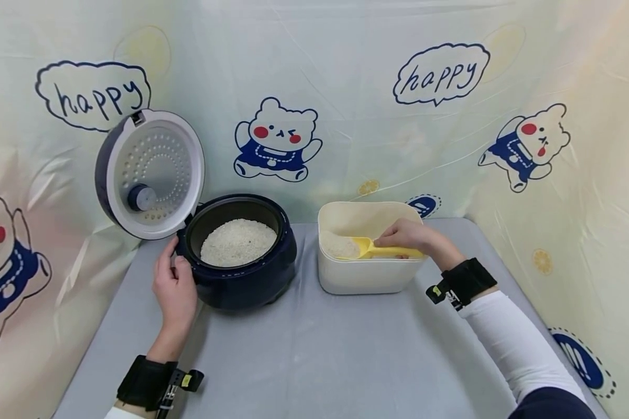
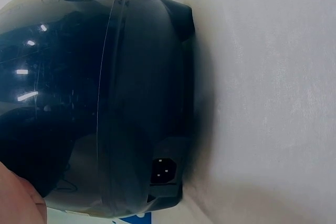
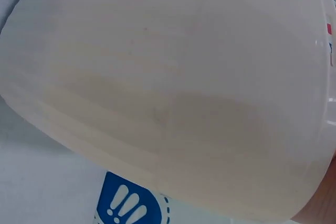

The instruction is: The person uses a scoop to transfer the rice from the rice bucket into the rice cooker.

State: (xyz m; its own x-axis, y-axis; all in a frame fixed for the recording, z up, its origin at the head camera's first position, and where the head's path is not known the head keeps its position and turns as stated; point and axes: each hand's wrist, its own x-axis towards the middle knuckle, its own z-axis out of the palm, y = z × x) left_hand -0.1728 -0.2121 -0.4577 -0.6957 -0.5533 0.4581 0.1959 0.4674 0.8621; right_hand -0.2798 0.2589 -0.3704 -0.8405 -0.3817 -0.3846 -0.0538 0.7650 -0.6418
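A dark blue rice cooker stands at the left in the head view, its lid raised and white rice heaped inside. My left hand rests against the cooker's left side near the hinge, fingers mostly extended. In the left wrist view, part of that hand touches the glossy body. Inside a cream container, my right hand grips the handle of a yellow scoop, whose bowl meets more rice. The container's wall fills most of the right wrist view.
A grey cloth covers the table. Behind it hangs a backdrop sheet printed with bears and lettering, close to the lid and container. A power socket sits low on the cooker's body.
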